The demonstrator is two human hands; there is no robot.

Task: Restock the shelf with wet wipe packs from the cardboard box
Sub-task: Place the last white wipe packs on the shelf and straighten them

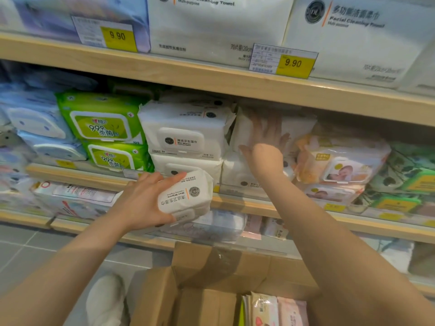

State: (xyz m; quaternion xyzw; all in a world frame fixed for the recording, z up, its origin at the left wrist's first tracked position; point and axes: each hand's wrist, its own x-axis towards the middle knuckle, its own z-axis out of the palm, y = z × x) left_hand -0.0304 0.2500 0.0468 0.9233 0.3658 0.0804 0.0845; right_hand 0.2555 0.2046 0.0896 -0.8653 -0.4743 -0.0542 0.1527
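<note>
Shelf point(211, 77) filled most of view; middle tier held white packs stacked in 2 columns. Cardboard box point(211, 278) sat open below, more packs inside at right. Right hand point(266, 140) lay flat, fingers spread, pressed against upper white pack point(244, 128) of right column; gripped nothing. Left hand point(143, 201) was closed around wet wipe pack point(186, 196), held in front of shelf edge, below and left of the right-column slot. Pack's long axis ran roughly left-right, tilted. Judgement: left hand nearer; pack must travel up and right.
</note>
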